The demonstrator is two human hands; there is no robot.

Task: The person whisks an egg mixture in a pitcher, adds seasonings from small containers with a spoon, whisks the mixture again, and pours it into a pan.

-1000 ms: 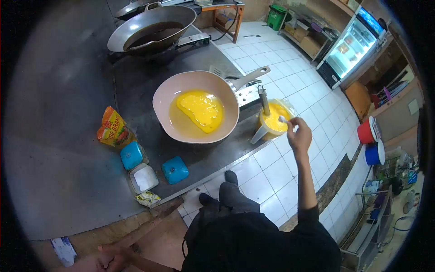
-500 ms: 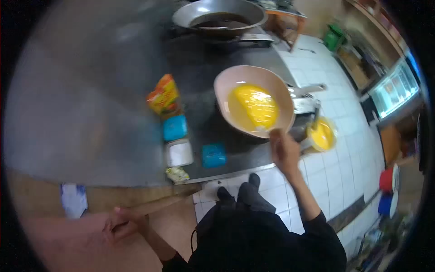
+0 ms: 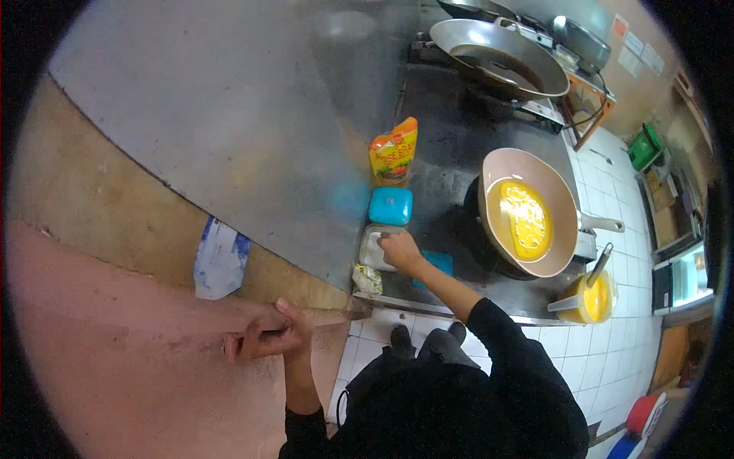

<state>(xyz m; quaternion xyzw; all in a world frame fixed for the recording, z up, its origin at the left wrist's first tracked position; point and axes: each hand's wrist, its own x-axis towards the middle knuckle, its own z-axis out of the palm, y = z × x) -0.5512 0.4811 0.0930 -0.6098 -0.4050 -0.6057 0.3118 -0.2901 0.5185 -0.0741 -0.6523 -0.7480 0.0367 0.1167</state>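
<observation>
My right hand (image 3: 401,252) is over a small white open container (image 3: 373,246), its fingertips pinched together at the contents; whatever they hold is hidden. Beside it are a blue lid or box (image 3: 391,206), a second blue lid (image 3: 436,266) partly under my forearm, and a crumpled wrapper (image 3: 368,280). My left hand (image 3: 271,335) hangs in front of the pink wall, thumb out and fingers loosely bent, holding nothing. To the right, a pale pink frying pan (image 3: 566,229) holds spread yellow egg (image 3: 526,220) in oil.
An orange seasoning pouch (image 3: 394,153) stands behind the containers. A large wok (image 3: 497,57) with dark oil sits at the back. A tub of yellow liquid (image 3: 596,298) with a ladle stands at the counter's right edge. A blue-and-white packet (image 3: 222,258) lies by the wall.
My right hand has moved left from the pan's near rim to the white container. My left hand has risen slightly, and the camera view has swung left.
</observation>
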